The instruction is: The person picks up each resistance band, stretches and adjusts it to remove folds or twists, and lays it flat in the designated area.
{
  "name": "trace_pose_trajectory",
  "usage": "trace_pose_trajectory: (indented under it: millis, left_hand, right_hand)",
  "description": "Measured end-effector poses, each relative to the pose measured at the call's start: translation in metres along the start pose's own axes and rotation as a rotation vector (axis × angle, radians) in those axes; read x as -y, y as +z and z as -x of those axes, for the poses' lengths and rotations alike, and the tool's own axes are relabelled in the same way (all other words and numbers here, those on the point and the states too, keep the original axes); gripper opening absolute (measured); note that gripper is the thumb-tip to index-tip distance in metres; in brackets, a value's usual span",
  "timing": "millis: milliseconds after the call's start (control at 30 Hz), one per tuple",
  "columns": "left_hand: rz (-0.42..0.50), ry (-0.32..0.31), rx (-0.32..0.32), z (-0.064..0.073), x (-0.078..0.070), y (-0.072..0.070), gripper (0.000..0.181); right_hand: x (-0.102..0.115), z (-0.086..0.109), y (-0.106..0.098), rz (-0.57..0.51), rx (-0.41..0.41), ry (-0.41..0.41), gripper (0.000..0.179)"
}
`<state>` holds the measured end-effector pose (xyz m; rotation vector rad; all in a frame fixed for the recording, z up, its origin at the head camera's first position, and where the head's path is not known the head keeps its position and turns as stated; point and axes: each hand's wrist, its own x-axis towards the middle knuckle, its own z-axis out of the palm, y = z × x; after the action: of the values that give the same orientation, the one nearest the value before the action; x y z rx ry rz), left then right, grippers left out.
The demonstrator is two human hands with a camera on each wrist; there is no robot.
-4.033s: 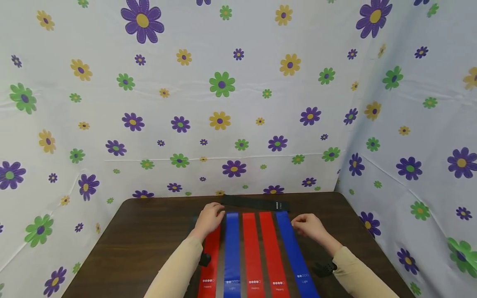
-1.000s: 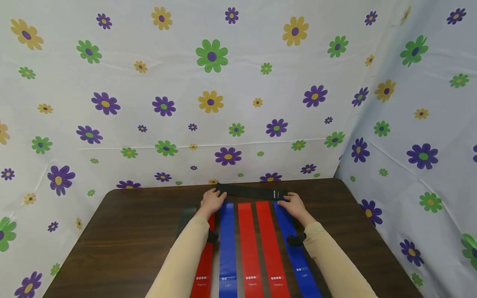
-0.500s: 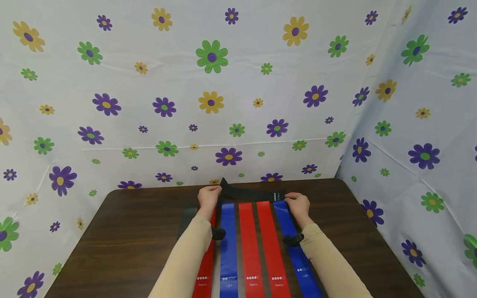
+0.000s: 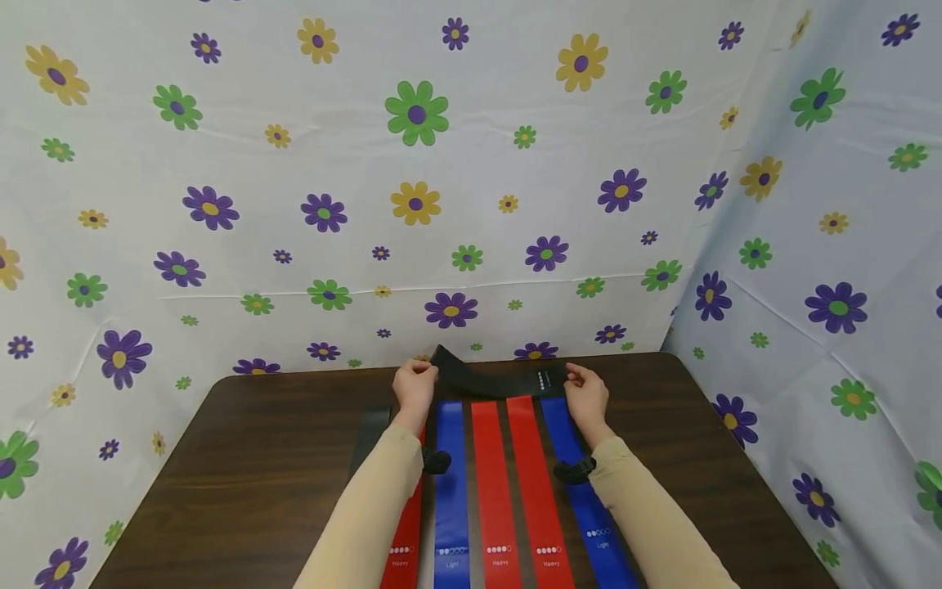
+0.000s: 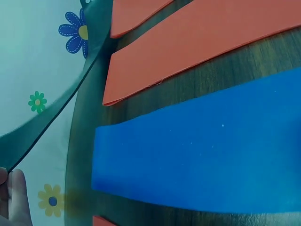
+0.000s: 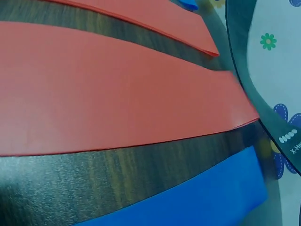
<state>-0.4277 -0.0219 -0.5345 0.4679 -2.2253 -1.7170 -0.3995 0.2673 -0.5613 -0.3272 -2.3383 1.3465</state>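
My left hand (image 4: 415, 391) pinches the left end of a black resistance band (image 4: 489, 383), and that end rises above the far table edge. At the right end, beside white printing, my right hand (image 4: 586, 394) holds the band between thumb and fingers. Between the hands the band sags. In the left wrist view fingertips (image 5: 19, 195) grip the raised band (image 5: 28, 136). The right wrist view shows the band's printed part (image 6: 288, 136) but not the hand. Below the band lie flat resistance bands, including a blue one (image 4: 452, 474) and a red one (image 4: 495, 483).
Another red band (image 4: 536, 483) and a blue band (image 4: 570, 442) lie to the right in the row. Partly under my left arm are a red band (image 4: 401, 532) and a black band (image 4: 371, 425). Flower-printed cloth (image 4: 471, 164) hangs behind the brown table (image 4: 243, 474).
Both hands have reached to the black band's ends and taken hold. Its left end has been lifted off the table, and the right end has risen slightly since half a second ago.
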Motion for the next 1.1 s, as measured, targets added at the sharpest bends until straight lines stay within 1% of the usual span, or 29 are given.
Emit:
trace_pose_trajectory:
  millis: [67, 167, 200, 233, 300, 400, 433, 467, 567, 733, 900, 1000, 1100]
  left_hand:
    - [0.040, 0.015, -0.009, 0.001, -0.002, -0.003, 0.009]
    - [0.129, 0.026, -0.008, 0.002, -0.003, -0.009, 0.013]
    - [0.156, 0.029, -0.004, 0.002, -0.004, -0.012, 0.015]
    - [0.194, 0.047, -0.004, 0.001, -0.002, -0.014, 0.016]
    - [0.208, 0.056, 0.011, 0.001, -0.002, -0.019, 0.021]
    - [0.164, 0.073, 0.025, 0.003, -0.003, -0.027, 0.027]
    - [0.142, 0.081, 0.029, 0.003, -0.003, -0.029, 0.027]
    - [0.109, 0.074, 0.038, 0.004, -0.005, -0.032, 0.028]
    - [0.064, 0.087, 0.046, 0.006, -0.008, -0.038, 0.028]
    - [0.053, 0.083, 0.073, 0.012, -0.014, -0.048, 0.028]
    - [0.038, 0.071, 0.102, 0.018, -0.021, -0.056, 0.027]
    - [0.034, 0.085, 0.114, 0.022, -0.025, -0.060, 0.026]
    - [0.031, 0.103, 0.125, 0.027, -0.029, -0.064, 0.026]
  right_hand:
    - [0.005, 0.002, -0.003, -0.019, -0.002, -0.035, 0.031]
    - [0.011, 0.007, -0.006, -0.034, -0.013, -0.073, 0.030]
    - [0.013, 0.009, -0.007, -0.037, -0.011, -0.078, 0.030]
    - [0.014, 0.011, -0.008, -0.041, -0.009, -0.080, 0.030]
    - [0.016, 0.013, -0.009, -0.037, 0.009, -0.067, 0.032]
    - [0.017, 0.015, -0.010, -0.026, 0.064, -0.033, 0.033]
    - [0.017, 0.016, -0.011, -0.024, 0.083, -0.023, 0.033]
    - [0.018, 0.017, -0.012, -0.024, 0.104, -0.013, 0.033]
    - [0.019, 0.022, -0.016, -0.031, 0.161, 0.011, 0.034]
    - [0.025, 0.033, -0.027, -0.094, 0.220, 0.041, 0.037]
    - [0.029, 0.040, -0.036, -0.123, 0.260, 0.038, 0.038]
    - [0.029, 0.043, -0.041, -0.150, 0.277, 0.036, 0.039]
    - [0.031, 0.047, -0.046, -0.205, 0.301, 0.031, 0.042]
